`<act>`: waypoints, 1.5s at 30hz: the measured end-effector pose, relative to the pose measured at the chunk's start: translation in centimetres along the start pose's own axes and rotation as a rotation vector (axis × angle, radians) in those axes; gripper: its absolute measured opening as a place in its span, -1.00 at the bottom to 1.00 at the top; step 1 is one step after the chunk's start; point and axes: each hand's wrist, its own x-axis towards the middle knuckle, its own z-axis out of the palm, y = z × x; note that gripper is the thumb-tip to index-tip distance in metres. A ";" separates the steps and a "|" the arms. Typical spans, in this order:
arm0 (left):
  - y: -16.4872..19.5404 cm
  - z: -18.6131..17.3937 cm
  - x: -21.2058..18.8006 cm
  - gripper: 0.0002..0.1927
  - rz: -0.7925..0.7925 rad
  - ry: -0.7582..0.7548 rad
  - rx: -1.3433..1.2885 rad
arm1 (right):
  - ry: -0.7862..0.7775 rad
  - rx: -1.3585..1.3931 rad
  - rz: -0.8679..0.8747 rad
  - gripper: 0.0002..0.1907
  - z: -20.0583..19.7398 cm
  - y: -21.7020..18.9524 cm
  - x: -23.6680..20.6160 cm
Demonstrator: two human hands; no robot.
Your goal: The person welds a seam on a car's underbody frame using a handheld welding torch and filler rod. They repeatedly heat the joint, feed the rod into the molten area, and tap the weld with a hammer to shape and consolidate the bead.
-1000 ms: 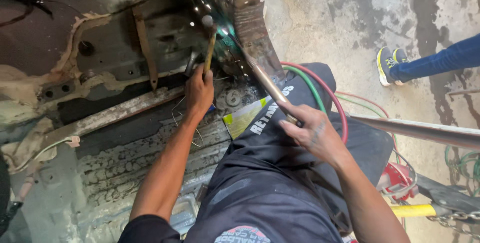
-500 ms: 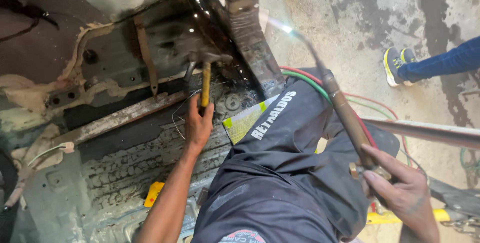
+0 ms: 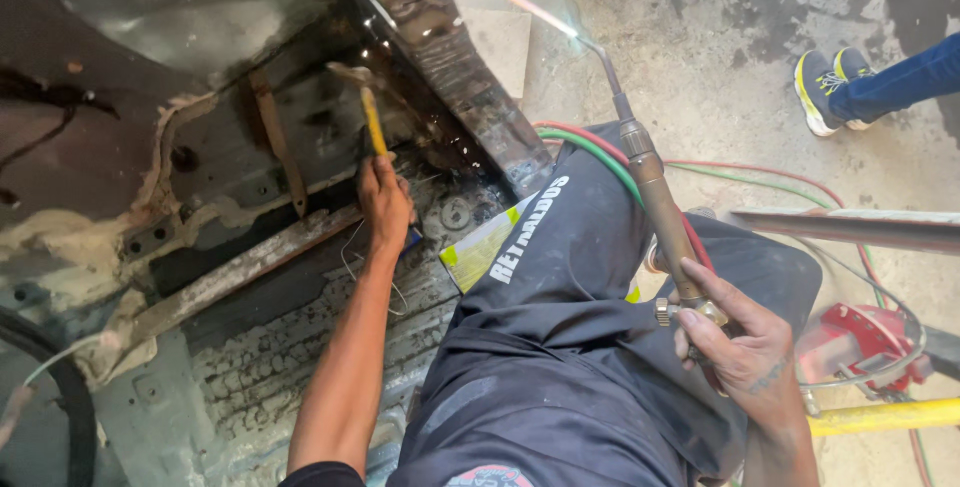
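My left hand (image 3: pixel 385 202) grips the yellow wooden handle of a hammer (image 3: pixel 372 119), whose head rests against the rusty, stripped floor panel (image 3: pixel 230 137) of a vehicle body. My right hand (image 3: pixel 735 342) holds the brass-bodied cutting torch (image 3: pixel 655 187) by its valve end. The torch points up and away from the metal, over the concrete, with a thin flame (image 3: pixel 530 9) at its tip. A scorched steel pillar (image 3: pixel 450 57) runs diagonally between hammer and torch. My dark work trousers (image 3: pixel 580 347) fill the lower middle.
Red and green gas hoses (image 3: pixel 600 152) trail across the concrete floor behind my leg. Another person's leg in jeans and a yellow-trimmed shoe (image 3: pixel 825 87) stands at the upper right. A metal bar (image 3: pixel 850 227), a red tool (image 3: pixel 855 342) and a yellow bar (image 3: pixel 880 415) lie at right.
My right hand has pulled the torch away from the pillar, out to the right and pointing up over the floor. The left hand has swung the hammer up against the panel.
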 end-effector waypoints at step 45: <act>-3.3 4.0 -1.2 -0.52 0.303 0.086 0.578 | 0.044 0.173 -0.026 -0.44 0.8 -1.8 0.0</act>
